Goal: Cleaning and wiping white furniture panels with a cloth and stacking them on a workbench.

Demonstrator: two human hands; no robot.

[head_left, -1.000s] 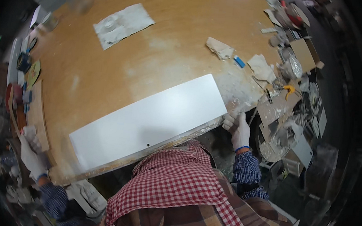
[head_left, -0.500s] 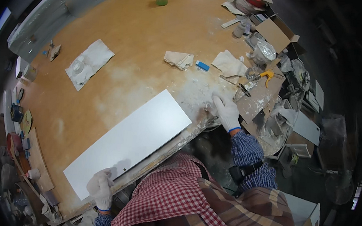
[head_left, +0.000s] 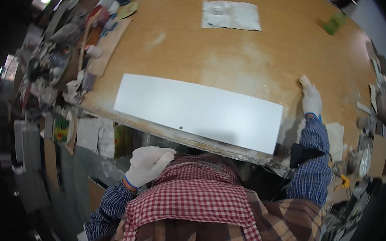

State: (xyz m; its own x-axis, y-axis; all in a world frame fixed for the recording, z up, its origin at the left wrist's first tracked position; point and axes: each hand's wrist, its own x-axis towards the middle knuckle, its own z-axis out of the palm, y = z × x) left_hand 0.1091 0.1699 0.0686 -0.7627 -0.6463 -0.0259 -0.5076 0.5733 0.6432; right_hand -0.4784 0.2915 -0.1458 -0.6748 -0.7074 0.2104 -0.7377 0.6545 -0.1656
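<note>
A long white panel (head_left: 198,109) lies flat along the near edge of the worktable, a small dark hole by its front edge. My right hand (head_left: 312,100), in a white knit glove, reaches past the panel's right end. Its fingers are closed on a folded beige sheet (head_left: 304,80), cloth or sandpaper; most of it is under the hand. My left hand (head_left: 149,163), gloved too, hangs off the table in front of the checked apron (head_left: 199,195). Its fingers are curled in, with nothing visible in them, apart from the panel.
A pale sheet (head_left: 244,17) with a small white tub (head_left: 218,8) lies at the far side. The green bottle (head_left: 335,22) stands far right. Tools and scraps crowd the left edge; a yellow-handled tool (head_left: 344,182) and a cardboard box (head_left: 380,157) are at right.
My view has turned left. My left hand has come off the panel's left end toward my body. My right hand has moved from the table's near edge out onto the folded sheet.
</note>
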